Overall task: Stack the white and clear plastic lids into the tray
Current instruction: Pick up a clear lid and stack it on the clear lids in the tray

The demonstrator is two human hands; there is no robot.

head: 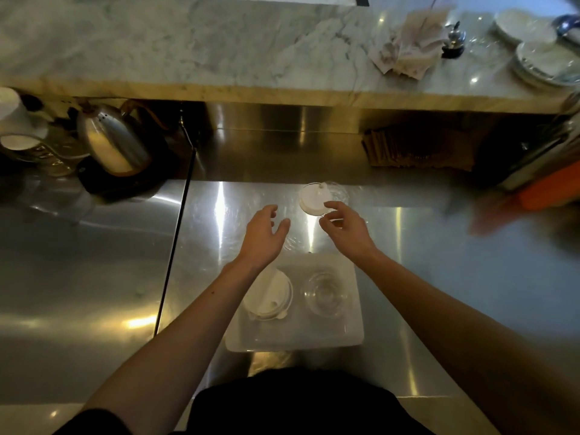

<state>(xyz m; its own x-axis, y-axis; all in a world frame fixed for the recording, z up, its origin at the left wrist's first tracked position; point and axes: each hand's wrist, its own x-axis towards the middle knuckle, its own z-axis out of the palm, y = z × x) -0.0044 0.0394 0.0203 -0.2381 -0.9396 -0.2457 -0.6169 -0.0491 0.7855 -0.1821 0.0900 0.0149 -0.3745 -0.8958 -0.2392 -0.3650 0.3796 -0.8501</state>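
Observation:
A white tray (356, 324) sits on the steel counter in front of me. Inside it, a stack of white lids (273, 296) lies on the left and a stack of clear lids (324, 293) on the right. Beyond the tray, a white lid (310, 197) rests on the counter with a clear lid (339, 189) just behind it. My right hand (343, 226) hovers at the white lid's near edge, fingers curled and pinching toward it; whether it grips anything is unclear. My left hand (263, 233) is open above the counter, left of the lid, holding nothing.
A metal kettle (110, 139) on a black base stands at the left under a marble shelf (188, 51). A black cable (175, 240) runs down the counter. Brown sleeves (414, 149) sit back right, an orange object (549, 189) far right, plates (543, 58) on the shelf.

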